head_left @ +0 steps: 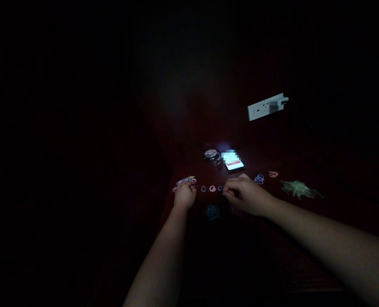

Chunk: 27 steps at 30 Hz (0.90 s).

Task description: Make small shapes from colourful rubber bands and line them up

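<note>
The scene is very dark. My left hand [184, 195] is closed, its fingers pinched at a small bunch of coloured rubber bands [183, 182] on a dark red table [195, 119]. My right hand [244, 194] is closed too, fingertips pinched beside a row of small loops [212, 188] lying between both hands. What the right fingers hold is too small and dark to make out. A heap of blue bands [212, 212] lies just below the hands.
A lit phone [232, 161] lies beyond the hands next to a small round clear container [212, 156]. To the right lie more loops [259, 179], an orange loop [273, 174] and a heap of yellow-green bands [299, 189]. A white power strip [266, 107] sits farther back.
</note>
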Tool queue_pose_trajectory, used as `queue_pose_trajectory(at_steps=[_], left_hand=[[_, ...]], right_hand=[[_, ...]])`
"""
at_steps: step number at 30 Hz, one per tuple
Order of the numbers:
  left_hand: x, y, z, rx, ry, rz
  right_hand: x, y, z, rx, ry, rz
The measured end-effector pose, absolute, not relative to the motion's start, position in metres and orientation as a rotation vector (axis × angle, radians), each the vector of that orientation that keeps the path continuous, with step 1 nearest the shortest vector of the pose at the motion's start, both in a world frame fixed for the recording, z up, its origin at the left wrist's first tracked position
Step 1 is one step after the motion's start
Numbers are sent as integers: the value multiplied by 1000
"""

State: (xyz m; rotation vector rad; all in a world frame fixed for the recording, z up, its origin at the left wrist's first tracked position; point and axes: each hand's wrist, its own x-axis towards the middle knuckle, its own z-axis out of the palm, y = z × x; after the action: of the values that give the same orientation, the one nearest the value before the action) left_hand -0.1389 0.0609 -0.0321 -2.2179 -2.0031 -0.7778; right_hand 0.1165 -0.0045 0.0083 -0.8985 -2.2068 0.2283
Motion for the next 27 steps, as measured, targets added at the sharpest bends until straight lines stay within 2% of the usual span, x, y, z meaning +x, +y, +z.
queue_pose_trajectory(at_steps=[27], left_hand=[[-154,56,-19,-2106,-2299,-1029]], right_hand=[[118,-7,9,-879,-2204,251]])
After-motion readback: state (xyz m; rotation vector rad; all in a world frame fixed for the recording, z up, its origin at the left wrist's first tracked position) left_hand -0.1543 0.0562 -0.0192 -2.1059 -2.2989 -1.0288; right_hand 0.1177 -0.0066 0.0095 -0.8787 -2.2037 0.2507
